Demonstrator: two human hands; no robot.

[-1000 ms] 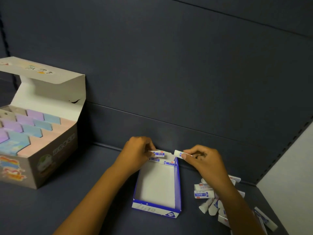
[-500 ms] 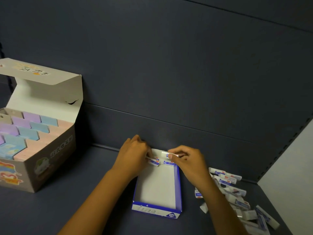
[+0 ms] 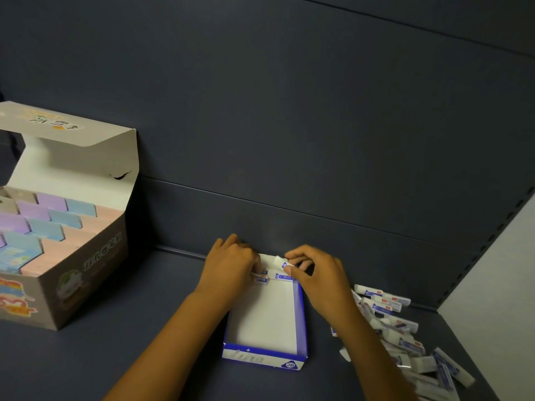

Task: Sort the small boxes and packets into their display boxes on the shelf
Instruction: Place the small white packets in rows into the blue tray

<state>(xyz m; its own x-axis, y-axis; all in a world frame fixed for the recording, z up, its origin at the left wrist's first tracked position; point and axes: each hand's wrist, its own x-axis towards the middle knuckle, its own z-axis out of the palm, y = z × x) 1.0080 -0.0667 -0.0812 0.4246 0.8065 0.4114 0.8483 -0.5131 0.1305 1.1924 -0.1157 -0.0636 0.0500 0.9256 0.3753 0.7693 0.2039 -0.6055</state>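
A shallow blue-and-white display box (image 3: 299, 319) lies open on the dark shelf (image 3: 121, 360), its far end close to the shelf's back panel (image 3: 289, 111). Its white floor is mostly bare; a few small white packets with blue labels (image 3: 282, 276) lie in a row at the far end of the box. The left hand (image 3: 231, 266) rests over the far left corner of the box, its fingers curled down onto the packets there, pinching one. The right hand (image 3: 314, 270) hovers over the far right corner, its fingers curled and clamped on one small packet (image 3: 280, 262), held tilted just above the row.

To the right of the box, a loose heap of the same white-and-blue packets (image 3: 405, 340) is scattered on the shelf, partly hidden by the right forearm. Well to the left of the box stands a larger cardboard display carton (image 3: 86, 285) with its lid folded up and back; it holds stepped rows of pastel purple, blue and pink packs (image 3: 52, 221).

The back panel is a dark blue-grey with horizontal seams. Far right of the box a perforated upright (image 3: 489, 244) edges a pale side wall (image 3: 503, 285). The light is dim.
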